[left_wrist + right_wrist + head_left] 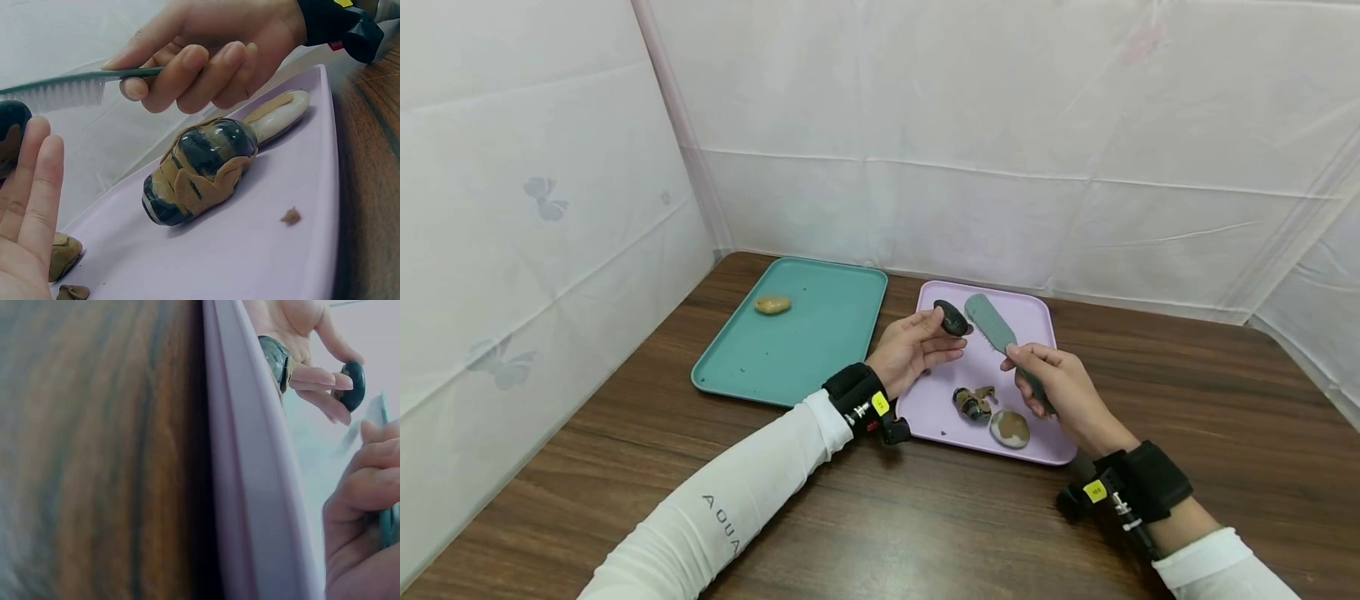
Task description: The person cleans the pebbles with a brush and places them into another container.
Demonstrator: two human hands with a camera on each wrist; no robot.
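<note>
The left hand (913, 350) pinches a dark, smooth oval stone (952, 317) between thumb and fingertips, its grip closed on the stone and holding it up above the far part of a pale lilac plastic tray (936, 400). In the right wrist view the same stone (354, 384) sits at the tips of the fingers (322, 378).

The right hand (1060, 387) has its grip curled round the handle of a green plastic brush with white bristles (996, 329). The head of the brush reaches up and to the left, ending just beside the dark stone. In the left wrist view the bristles (59, 94) point downwards and the fingers (187, 75) wrap the thin green handle.

On the lilac tray, below the two hands, lies a dark stone smeared with brown clay (973, 402); the left wrist view shows it (200, 169) as glossy black with tan patches stuck to it. Right beside it rests a pale, flat oval stone with brown patches (1010, 428). A small crumb of clay (289, 216) lies on the tray floor near them.

To the left, a teal plastic tray (805, 350) sits next to the lilac one, carrying a single tan stone (772, 305) near its far end. Both trays stand on a dark wooden tabletop (925, 517).
</note>
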